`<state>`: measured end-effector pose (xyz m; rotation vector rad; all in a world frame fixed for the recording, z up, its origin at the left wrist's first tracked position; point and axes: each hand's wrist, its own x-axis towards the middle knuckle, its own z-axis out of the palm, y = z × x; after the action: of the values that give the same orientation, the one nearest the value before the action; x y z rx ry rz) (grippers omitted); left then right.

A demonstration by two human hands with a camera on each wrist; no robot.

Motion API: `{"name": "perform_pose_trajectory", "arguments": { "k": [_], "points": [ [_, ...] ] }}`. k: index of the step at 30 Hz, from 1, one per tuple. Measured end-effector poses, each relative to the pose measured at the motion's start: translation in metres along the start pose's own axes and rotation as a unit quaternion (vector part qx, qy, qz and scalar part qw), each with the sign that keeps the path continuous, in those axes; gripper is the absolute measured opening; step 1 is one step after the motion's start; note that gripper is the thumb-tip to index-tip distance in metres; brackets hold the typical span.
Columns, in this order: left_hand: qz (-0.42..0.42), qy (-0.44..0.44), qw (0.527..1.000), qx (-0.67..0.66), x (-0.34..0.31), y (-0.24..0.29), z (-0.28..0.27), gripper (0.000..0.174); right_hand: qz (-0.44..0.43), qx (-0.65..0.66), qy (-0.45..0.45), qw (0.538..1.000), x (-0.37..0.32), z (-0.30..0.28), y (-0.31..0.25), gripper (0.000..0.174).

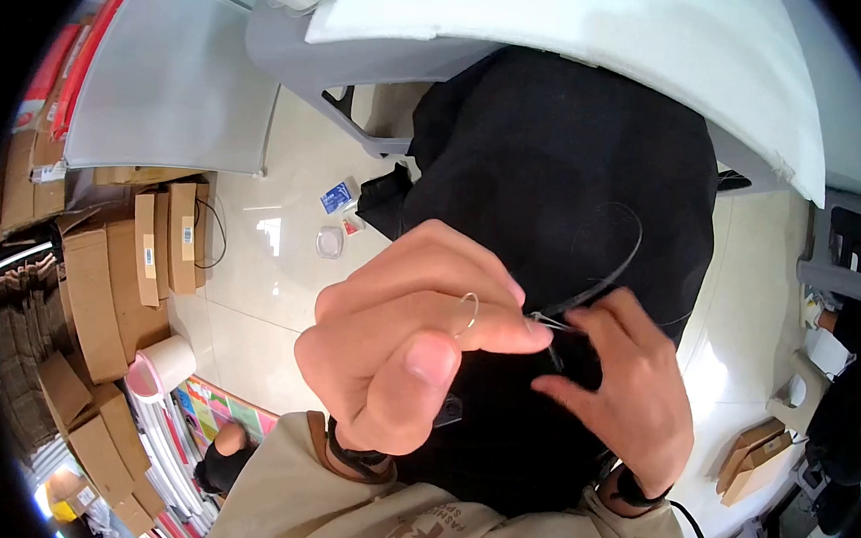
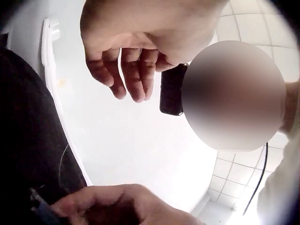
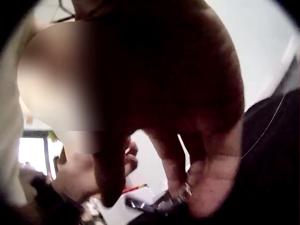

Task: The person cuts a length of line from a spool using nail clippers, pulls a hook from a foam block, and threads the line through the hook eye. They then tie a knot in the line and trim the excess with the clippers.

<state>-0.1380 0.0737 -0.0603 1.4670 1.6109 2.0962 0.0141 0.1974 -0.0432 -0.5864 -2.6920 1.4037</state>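
One thread loop (image 1: pixel 472 306): your left hand (image 1: pixel 392 326) pinches it.
Right hand (image 1: pixel 635 390): thumb wide, grip unclear.
Metal piece (image 1: pixel 546 320): likely worked now; next needs steadiness.

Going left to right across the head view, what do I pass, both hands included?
Pink-and-white bin → left hand → right hand → small cardboard box → grey plastic stool.

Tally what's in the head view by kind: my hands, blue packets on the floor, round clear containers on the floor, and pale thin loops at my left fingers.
Hands (left hand, right hand): 2
Blue packet: 1
Round clear container: 1
Pale thin loop: 1
Total: 5
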Motion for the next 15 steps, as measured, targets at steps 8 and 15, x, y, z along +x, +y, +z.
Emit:
{"name": "perform_pose_trajectory", "arguments": {
  "k": [8, 15],
  "points": [
    [-0.196, -0.022, 0.943, -0.267, -0.011, 0.012, 0.012, 0.029, -0.229, 0.032, 0.18, 0.956, 0.006, -0.011, -0.034, 0.027],
    [-0.187, -0.077, 0.946, -0.254, -0.01, 0.014, 0.023, 0.019, -0.158, 0.247, 0.171, 0.941, 0.003, 0.0, -0.016, 0.021]
  ]
}}
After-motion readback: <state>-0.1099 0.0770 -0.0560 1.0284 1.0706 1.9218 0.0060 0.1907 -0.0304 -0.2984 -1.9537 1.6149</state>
